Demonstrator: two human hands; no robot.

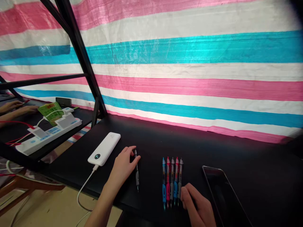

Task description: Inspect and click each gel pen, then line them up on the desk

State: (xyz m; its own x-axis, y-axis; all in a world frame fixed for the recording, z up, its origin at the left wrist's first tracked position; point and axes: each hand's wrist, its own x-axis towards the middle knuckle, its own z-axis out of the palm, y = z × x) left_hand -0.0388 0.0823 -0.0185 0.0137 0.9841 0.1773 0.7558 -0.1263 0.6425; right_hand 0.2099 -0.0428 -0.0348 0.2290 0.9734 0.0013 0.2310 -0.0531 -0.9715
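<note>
My left hand has its thumb and fingers closed around the upper end of a grey-gripped click pen, whose tip points toward the front edge. Right of it, several click pens lie side by side: a blue one at the left end, then a pink one, and others in grey and blue. At the right end of this row is another grey pen. My right hand is curled shut against this last pen's lower part, with nothing visible in its fingers.
A white power bank with a white cable lies left on the black table. A phone lies at the right. Beyond a black frame post are a power strip, a green packet and another person's hands.
</note>
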